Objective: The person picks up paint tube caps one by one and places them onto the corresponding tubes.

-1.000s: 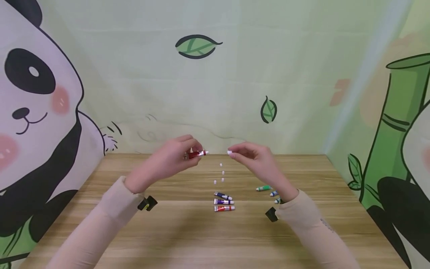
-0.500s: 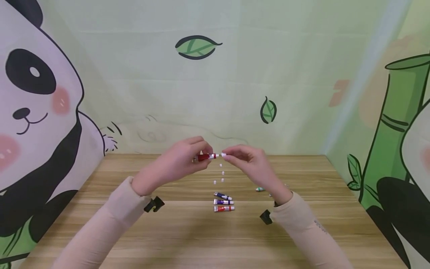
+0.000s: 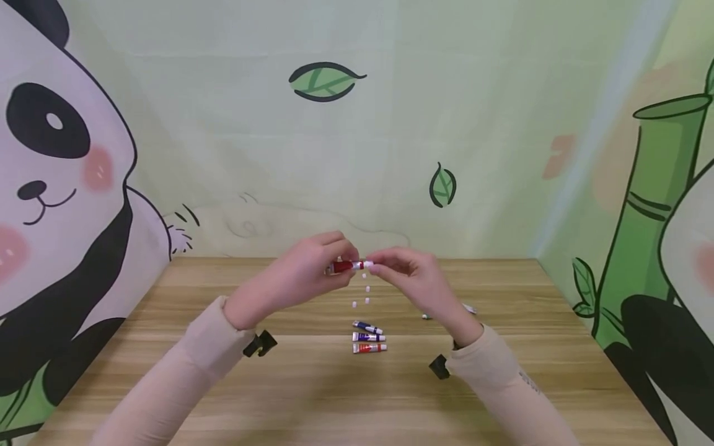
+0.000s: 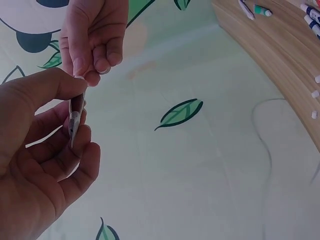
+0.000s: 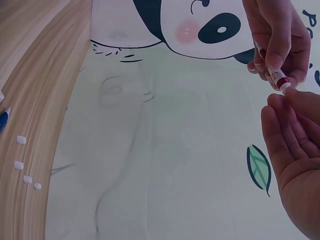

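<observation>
1. Right now I see the left hand pinching a dark red tube, held up above the desk.
2. Opposite, the right hand pinches a white cap at the tube's tip.
3. Below, four loose caps lie scattered.
4. Nearer the person, three other tubes lie in a stack-like row: blue, purple, orange-red.

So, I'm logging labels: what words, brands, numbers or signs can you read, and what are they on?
No text reads clearly.
Held red tube: label too small and blurred.
Dark blue tube, purple tube, orange-red tube: print too small.
Right sleeve: small dark marking, unreadable.
Backdrop: letter-like marks, right wrist view's top-right corner, partly cut off; unreadable.
</observation>
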`<state>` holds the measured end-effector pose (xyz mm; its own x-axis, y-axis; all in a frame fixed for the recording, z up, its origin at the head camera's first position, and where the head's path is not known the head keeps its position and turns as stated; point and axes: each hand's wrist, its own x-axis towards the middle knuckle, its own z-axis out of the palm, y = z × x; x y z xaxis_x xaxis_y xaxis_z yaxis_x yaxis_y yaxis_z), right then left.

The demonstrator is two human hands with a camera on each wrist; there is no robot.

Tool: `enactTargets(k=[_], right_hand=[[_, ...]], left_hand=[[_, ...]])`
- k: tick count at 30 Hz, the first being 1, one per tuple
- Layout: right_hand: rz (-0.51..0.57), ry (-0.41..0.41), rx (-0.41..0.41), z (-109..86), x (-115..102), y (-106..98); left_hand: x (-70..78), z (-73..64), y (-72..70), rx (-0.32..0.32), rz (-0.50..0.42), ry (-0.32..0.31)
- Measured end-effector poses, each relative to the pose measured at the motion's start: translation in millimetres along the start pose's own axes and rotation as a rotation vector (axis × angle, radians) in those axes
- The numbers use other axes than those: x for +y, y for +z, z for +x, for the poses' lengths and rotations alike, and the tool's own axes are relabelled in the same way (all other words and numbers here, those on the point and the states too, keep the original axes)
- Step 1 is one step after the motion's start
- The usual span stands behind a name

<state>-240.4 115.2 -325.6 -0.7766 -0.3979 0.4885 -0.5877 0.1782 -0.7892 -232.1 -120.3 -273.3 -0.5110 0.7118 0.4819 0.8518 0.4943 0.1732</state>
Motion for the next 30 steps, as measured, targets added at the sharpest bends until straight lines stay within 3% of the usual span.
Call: enactTargets(k=[16, 30], right_hand=[[0.048, 0.035, 0.048, -5.3, -2, 3], [0.000, 0.051, 0.025, -9.4, -2, 1]], left_hand=[[4.2, 0.5, 1.6, 0.036, 0.041, 0.034], [10.3, 2.7, 3.5, 0.008, 0.054, 0.049]])
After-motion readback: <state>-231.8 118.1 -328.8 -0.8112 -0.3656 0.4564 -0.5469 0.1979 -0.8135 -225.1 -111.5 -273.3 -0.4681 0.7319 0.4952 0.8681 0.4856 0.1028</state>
